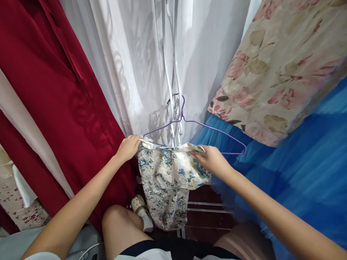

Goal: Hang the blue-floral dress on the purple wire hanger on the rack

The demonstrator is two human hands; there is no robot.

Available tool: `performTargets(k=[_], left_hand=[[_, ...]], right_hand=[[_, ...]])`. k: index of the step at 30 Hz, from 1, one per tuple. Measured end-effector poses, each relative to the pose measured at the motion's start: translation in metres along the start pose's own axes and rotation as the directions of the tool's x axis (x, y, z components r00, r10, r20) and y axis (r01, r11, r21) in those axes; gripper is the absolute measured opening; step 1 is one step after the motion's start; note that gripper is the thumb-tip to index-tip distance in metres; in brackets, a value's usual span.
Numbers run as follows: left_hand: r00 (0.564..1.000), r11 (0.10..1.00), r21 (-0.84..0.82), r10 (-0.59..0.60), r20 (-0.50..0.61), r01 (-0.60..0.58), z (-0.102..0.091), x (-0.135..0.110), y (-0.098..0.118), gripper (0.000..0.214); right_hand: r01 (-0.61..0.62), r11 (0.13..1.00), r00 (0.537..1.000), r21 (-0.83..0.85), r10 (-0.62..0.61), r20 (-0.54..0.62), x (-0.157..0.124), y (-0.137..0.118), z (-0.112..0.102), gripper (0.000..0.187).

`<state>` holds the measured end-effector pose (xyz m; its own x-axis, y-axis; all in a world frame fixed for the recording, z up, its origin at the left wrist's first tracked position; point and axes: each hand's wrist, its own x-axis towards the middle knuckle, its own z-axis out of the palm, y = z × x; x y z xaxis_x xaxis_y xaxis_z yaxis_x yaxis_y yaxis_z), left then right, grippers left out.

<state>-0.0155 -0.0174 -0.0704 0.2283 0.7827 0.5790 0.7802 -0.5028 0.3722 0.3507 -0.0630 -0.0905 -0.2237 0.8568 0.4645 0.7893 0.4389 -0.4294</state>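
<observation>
A white garment with a blue and yellow floral print (172,175) hangs from the lower bar of a purple wire hanger (216,129). The hanger's hook is up among white metal hooks (175,84). My left hand (129,146) is closed on the garment's top edge, near the hanger's left end. With fingers and thumb pinched, my right hand (210,159) grips the same top edge further right. The hanger's right end sticks out bare beyond that hand. Whether the garment is looped over the bar or clipped to it, I cannot tell.
Long dark red cloth (69,103) hangs at the left. White curtains (130,60) fill the back. At the right are a beige floral cloth (266,84) and blue tulle (311,161). My knee (116,222) and a beige clog (138,204) are below; a white cable (89,248) runs at lower left.
</observation>
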Motion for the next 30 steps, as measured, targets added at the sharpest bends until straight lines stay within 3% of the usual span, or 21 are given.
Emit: performTargets(k=[7,13,19,24,27,30], left_hand=[[0.998,0.997,0.066,0.037,0.056,-0.041,-0.007,0.005,0.003,0.012],[0.984,0.991,0.067,0.108,0.139,-0.118,-0.005,-0.004,0.003,0.01],[0.979,0.988,0.052,0.138,0.153,-0.147,-0.011,-0.012,0.003,0.01],[0.985,0.985,-0.032,0.17,0.04,-0.169,-0.024,0.004,0.041,0.024],[0.964,0.963,-0.07,0.263,0.02,-0.261,-0.016,0.016,0.075,0.026],[0.966,0.97,-0.013,0.243,-0.084,-0.245,-0.002,0.023,0.093,0.02]], right_hand=[[-0.122,0.951,0.992,-0.283,0.117,-0.034,-0.004,-0.016,-0.001,0.029],[-0.148,0.938,0.989,-0.313,0.138,-0.053,-0.006,-0.017,-0.002,0.031],[-0.142,0.945,0.99,-0.295,0.142,-0.02,-0.005,-0.019,-0.002,0.028],[-0.138,0.968,0.99,-0.211,0.141,-0.002,-0.006,-0.027,0.003,0.025],[-0.089,0.996,0.996,-0.016,0.089,-0.014,-0.009,-0.029,0.01,0.025],[-0.005,0.987,0.999,0.16,0.011,-0.041,-0.017,-0.021,0.009,0.028]])
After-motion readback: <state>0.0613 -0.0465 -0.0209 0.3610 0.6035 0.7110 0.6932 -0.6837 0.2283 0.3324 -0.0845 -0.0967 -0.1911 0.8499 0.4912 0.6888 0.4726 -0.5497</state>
